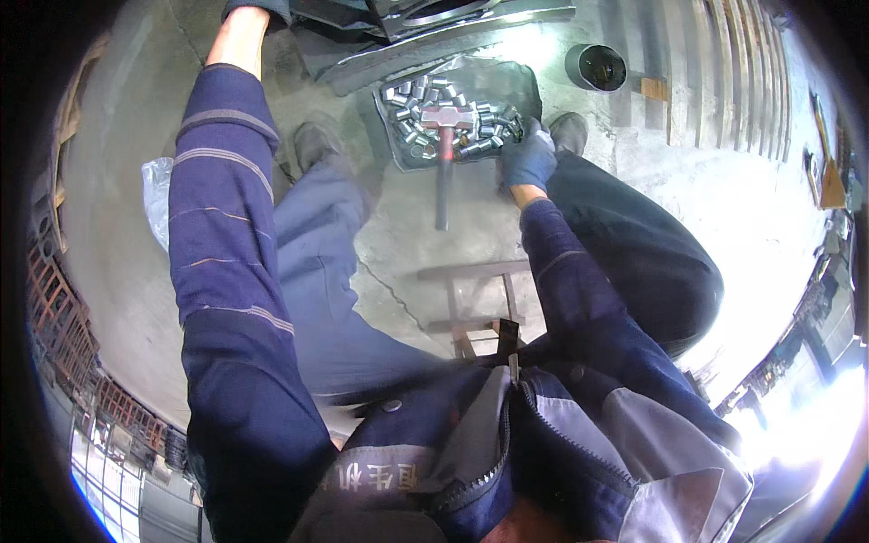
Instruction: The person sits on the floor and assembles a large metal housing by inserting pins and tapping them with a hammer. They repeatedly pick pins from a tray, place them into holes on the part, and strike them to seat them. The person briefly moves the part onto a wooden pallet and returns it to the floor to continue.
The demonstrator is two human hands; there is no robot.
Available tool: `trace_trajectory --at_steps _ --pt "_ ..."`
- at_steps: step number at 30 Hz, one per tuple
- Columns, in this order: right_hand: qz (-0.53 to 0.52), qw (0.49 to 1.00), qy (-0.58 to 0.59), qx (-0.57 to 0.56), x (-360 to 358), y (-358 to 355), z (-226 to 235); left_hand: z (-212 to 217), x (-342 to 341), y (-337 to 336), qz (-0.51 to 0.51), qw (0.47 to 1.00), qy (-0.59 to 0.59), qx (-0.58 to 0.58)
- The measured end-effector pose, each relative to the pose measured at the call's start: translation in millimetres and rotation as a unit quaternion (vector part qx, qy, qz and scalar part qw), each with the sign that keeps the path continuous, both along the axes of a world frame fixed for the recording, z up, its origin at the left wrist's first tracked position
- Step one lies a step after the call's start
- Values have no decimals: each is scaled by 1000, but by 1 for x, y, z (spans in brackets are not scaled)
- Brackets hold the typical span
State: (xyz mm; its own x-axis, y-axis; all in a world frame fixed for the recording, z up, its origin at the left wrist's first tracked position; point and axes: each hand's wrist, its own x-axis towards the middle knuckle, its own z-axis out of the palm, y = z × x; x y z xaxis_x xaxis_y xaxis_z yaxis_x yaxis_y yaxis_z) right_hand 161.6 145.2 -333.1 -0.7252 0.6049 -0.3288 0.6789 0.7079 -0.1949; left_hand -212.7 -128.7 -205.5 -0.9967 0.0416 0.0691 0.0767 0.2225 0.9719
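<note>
My left hand, in a dark glove, is at the top edge beside a black metal part; its fingers are hidden. My right hand, in a dark blue-grey glove, is at the right side of a dark tray-like sheet. Its fingers are curled in by the metal pieces; what they hold, if anything, I cannot make out. Several short shiny metal sleeves lie loose on the sheet. Across them rests a sledgehammer, its steel head on the sleeves and its red and black handle pointing toward me.
A dark round can stands right of the sheet. Beneath me is a low stool-like frame. My shoes flank the sheet. Clear plastic lies at the left, slatted bars at the far right, and a broom-like tool beyond.
</note>
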Motion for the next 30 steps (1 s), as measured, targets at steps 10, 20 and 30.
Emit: trace_trajectory --at_steps 10,20,30 --pt "267 954 -127 49 -3 44 -37 -3 2 10 108 992 -59 -33" --pt "158 982 -80 -61 -44 62 -5 48 35 21 91 955 -48 -278" --pt "-44 756 246 -604 -134 18 206 53 34 19 47 961 -87 -259"
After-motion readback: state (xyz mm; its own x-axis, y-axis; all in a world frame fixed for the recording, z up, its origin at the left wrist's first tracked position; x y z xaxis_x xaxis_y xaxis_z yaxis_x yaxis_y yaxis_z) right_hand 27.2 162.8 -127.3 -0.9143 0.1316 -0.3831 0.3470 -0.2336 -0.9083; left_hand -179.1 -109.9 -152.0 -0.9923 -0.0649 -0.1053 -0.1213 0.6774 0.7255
